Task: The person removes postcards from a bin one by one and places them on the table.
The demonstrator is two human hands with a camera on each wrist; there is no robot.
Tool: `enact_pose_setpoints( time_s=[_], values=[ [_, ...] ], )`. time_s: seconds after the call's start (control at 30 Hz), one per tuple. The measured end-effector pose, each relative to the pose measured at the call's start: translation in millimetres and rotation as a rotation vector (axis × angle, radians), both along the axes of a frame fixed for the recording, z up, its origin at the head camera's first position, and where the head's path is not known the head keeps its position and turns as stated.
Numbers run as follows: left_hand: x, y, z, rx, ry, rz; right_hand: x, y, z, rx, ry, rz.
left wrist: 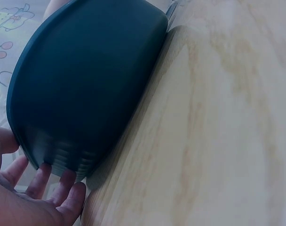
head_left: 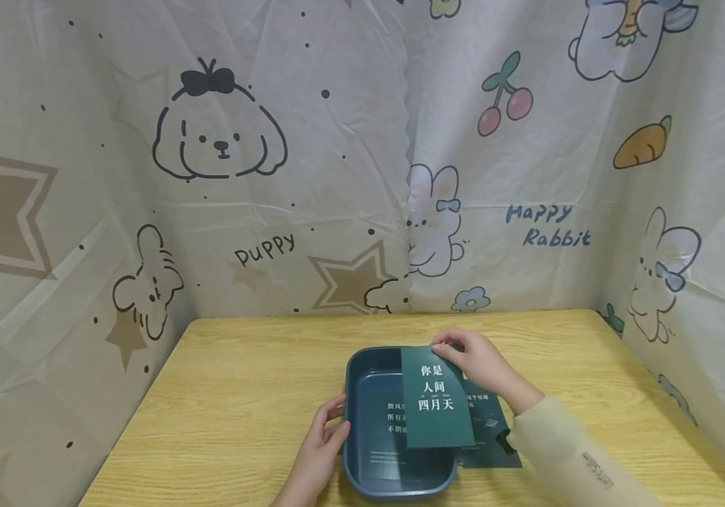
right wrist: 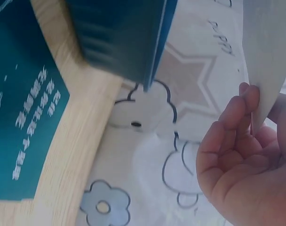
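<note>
In the head view, a dark blue-green rectangular basin (head_left: 357, 461) stands on the table. My left hand (head_left: 323, 440) touches its left side; in the left wrist view the fingers (left wrist: 39, 181) rest against the outer wall, with the thumb at the rim. My right hand (head_left: 473, 359) pinches the top edge of a green card (head_left: 436, 422) with white Chinese characters, held over the basin's right side. The card's pale back (right wrist: 267, 47) shows in the right wrist view. Inside the basin lies another green printed card (head_left: 384, 443), partly hidden by the held one.
A further dark green printed card (head_left: 492, 440) lies on the table right of the basin, partly covered by the held card. The yellow wood-grain table (head_left: 229, 415) is bordered by a cartoon-printed curtain (head_left: 337, 211) at the back and sides.
</note>
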State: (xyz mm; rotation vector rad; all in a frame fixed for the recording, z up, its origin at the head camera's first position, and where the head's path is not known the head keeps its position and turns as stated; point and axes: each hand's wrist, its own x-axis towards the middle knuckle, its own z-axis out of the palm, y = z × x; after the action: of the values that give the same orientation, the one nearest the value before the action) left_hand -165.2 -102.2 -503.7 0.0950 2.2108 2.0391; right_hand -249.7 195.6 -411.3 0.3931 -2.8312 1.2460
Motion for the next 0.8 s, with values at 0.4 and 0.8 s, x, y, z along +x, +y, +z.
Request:
enact_pose_setpoints(
  time_s=[0.4,0.8],
  values=[
    [1.6,0.5,2.0,-0.010,-0.005,0.011,3.0,46,2.4,0.004,-0.031,-0.027],
    [1.7,0.3,2.2,-0.019,-0.009,0.016,1.1,80,-9.5,-0.007,-0.074,0.011]
  ],
)
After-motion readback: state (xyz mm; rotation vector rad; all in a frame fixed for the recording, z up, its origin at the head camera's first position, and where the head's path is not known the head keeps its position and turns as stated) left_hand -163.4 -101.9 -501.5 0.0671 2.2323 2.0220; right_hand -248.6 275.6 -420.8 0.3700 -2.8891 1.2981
